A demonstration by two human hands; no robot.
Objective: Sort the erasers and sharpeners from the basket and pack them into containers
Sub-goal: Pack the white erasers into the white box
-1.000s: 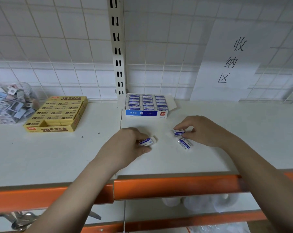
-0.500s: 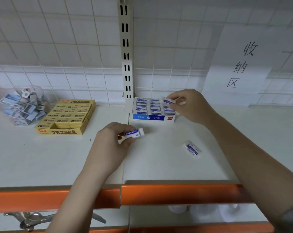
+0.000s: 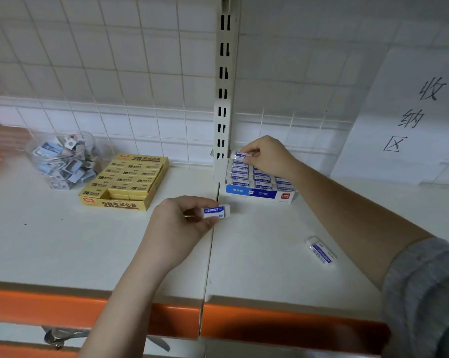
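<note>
A stationery stockroom or shop: white shelf (image 3: 63,241) with orange edge, wire grid behind it, eraser boxes (image 3: 126,182) on it.

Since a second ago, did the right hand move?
Yes. The right hand went from the shelf front to the back of the blue box, holding an eraser there.

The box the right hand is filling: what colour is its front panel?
Blue and white, with a red logo, on the eraser box; head view.
</note>
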